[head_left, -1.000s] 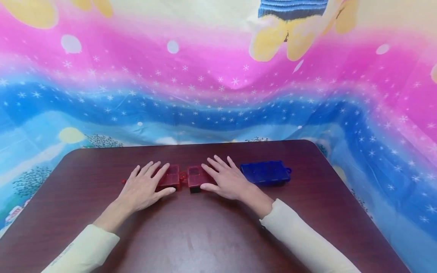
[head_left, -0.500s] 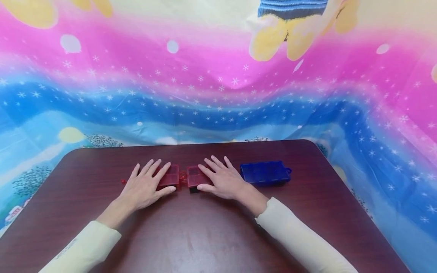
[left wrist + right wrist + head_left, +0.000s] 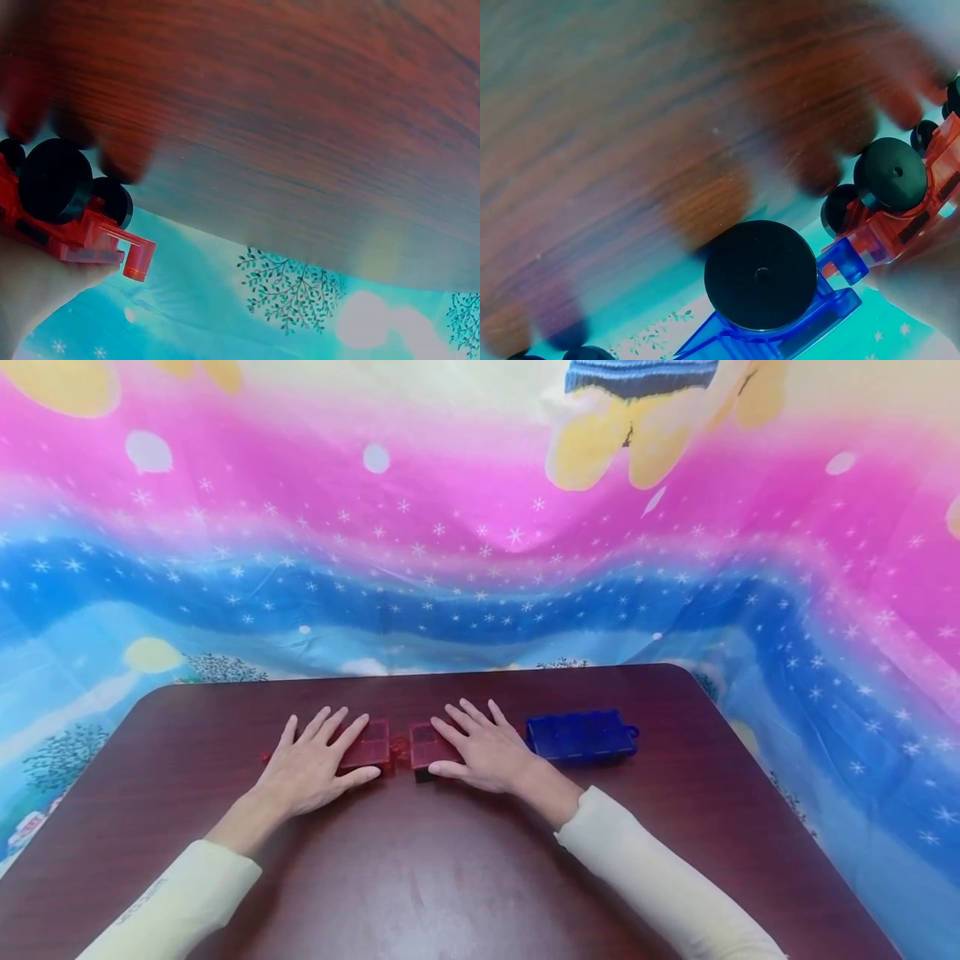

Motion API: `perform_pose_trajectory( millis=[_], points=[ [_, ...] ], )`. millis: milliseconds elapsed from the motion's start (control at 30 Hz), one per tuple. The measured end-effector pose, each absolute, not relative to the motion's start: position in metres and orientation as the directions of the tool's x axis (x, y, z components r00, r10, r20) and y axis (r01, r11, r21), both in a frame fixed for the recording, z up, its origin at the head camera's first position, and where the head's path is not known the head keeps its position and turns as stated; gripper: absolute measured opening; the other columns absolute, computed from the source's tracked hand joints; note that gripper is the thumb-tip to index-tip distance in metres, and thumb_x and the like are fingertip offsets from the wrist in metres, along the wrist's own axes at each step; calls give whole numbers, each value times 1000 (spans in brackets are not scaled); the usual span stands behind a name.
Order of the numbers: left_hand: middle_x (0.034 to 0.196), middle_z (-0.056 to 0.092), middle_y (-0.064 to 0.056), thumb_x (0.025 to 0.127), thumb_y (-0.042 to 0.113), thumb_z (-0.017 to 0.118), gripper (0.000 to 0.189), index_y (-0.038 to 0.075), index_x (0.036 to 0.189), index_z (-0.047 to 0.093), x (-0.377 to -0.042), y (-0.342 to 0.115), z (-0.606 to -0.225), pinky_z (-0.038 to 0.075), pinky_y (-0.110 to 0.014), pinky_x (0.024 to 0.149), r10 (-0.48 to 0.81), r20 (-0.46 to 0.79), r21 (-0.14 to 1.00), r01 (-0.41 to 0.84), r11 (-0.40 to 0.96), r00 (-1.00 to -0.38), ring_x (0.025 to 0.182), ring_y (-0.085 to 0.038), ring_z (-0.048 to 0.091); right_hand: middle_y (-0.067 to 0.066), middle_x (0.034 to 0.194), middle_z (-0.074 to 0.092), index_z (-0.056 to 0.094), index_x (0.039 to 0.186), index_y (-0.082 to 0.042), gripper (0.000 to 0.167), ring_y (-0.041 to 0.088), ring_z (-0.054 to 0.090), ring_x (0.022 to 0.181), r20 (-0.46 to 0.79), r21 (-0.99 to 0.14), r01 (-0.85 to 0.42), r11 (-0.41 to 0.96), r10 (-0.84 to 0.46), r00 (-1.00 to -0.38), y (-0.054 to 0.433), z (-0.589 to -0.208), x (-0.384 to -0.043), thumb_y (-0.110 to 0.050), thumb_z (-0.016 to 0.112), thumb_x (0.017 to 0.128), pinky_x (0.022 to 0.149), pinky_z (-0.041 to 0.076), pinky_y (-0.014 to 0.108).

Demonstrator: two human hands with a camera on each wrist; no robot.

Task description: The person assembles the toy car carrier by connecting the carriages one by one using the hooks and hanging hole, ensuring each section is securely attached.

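Two see-through red toy wagons with black wheels stand in line on the table in the head view. My left hand [image 3: 302,772] lies over the left red wagon [image 3: 372,745], fingers spread and straight, covering much of it. Over the right red wagon [image 3: 422,745] my right hand [image 3: 491,755] rests likewise, palm down with straight fingers. A red coupling [image 3: 400,749] sits between the two wagons. Right of my right hand stands a blue toy wagon [image 3: 581,737] with a loop at its far end. The right wrist view shows a blue hitch [image 3: 844,262] meeting the red wagon's end.
The dark wooden table [image 3: 420,877] has rounded far corners. Behind it hangs a patterned pink and blue cloth [image 3: 480,568], which also runs along the right side.
My right hand has slid slightly left over its red wagon. The left hand stays almost in place, and the head view has shifted a little. The wagons keep their places.
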State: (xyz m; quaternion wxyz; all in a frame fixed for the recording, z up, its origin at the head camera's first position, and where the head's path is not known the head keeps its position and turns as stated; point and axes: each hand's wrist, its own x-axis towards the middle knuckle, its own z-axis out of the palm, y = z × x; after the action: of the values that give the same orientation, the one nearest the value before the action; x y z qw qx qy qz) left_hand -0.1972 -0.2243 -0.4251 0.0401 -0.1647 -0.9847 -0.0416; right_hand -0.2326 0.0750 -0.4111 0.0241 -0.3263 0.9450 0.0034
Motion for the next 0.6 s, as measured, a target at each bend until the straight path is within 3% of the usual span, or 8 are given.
perform_pose_trajectory(
  millis=[600],
  points=[
    [159, 35, -21, 88, 80, 48, 96, 19, 161, 32, -200, -232, -431, 8, -72, 114, 332, 117, 57, 340, 939, -936, 147, -45, 25, 2, 169, 19, 21, 164, -30, 84, 26, 7, 156, -21, 21, -640, 768, -640, -768, 71, -418, -236, -79, 28, 95, 122, 4, 57]
  ],
)
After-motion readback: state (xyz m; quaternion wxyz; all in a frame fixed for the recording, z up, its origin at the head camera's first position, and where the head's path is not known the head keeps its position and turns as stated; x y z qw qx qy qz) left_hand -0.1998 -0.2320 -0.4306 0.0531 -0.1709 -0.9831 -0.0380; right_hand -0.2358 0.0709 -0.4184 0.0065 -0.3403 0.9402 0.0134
